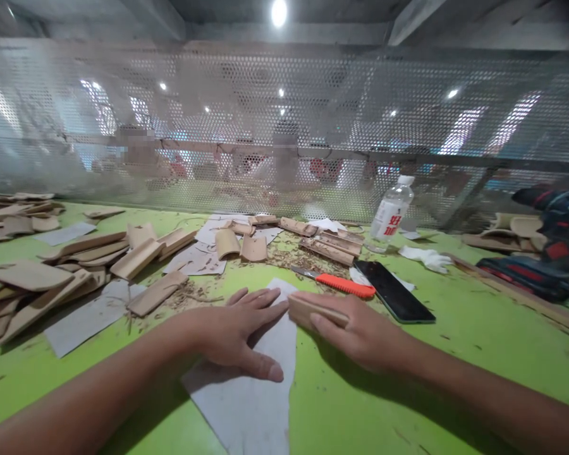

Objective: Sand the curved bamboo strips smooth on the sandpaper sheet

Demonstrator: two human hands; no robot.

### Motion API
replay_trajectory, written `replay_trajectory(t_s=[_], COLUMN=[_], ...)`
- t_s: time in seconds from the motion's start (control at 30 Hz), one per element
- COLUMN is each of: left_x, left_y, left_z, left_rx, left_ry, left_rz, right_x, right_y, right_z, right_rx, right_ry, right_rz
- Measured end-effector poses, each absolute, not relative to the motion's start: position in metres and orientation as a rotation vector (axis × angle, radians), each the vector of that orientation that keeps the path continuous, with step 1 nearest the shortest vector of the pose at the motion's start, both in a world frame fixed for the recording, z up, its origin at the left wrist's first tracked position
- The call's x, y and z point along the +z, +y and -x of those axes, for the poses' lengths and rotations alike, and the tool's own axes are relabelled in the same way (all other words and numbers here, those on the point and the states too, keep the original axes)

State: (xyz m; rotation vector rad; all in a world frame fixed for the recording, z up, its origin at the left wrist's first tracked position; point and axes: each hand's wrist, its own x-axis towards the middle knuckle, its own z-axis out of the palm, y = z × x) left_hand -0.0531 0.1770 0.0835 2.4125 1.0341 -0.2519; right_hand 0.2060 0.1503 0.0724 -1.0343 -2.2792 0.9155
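My left hand (241, 328) lies flat on a pale grey sheet of paper (260, 404), fingers spread and thumb stretched out. Just to its right, my right hand (360, 328) grips a short curved bamboo piece (308, 313), thumb on the near side and fingers along the top. That piece stands on edge by the paper's right border, close to the left fingertips; whether it touches the sheet I cannot tell. Beyond both hands lie an orange-handled utility knife (344, 285) and a black smartphone (393, 291).
Bamboo pieces are piled at left (33, 278), with more split lengths (327, 246) among shavings at the back. A plastic bottle (391, 215), a white glove-like cloth (427, 258) and a cordless drill (557, 240) stand or lie right. A perforated metal screen (246, 126) borders the green table (360, 404).
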Motion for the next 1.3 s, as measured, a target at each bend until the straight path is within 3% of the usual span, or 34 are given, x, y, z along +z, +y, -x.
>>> replay_trajectory(t_s=[0.1,0.23,0.37,0.77,1.03,1.13,1.3], left_x=[0.084,0.085,0.089,0.089,0.087,0.086,0.087], left_y=[0.176,0.176,0.175,0.177,0.177,0.177,0.176], left_z=[0.052,0.052,0.052,0.052,0.053,0.053,0.053], left_rx=[-0.28,-0.287,-0.298,-0.341,-0.323,-0.33,-0.338], left_ry=[1.009,1.024,0.985,0.983,0.994,0.977,1.018], left_rz=[-2.415,-2.417,-2.4,-2.396,-2.4,-2.418,-2.408], right_x=[0.074,0.071,0.07,0.068,0.072,0.072,0.069], right_y=[0.149,0.147,0.141,0.139,0.14,0.139,0.14], right_z=[-0.205,-0.206,-0.204,-0.207,-0.206,-0.204,-0.204], right_rx=[1.145,0.904,1.125,0.498,0.463,0.666,0.579], right_ry=[-2.255,-2.232,-2.288,-2.669,-2.661,-2.708,-2.648], right_rz=[1.019,1.122,0.979,0.848,0.835,0.793,0.849])
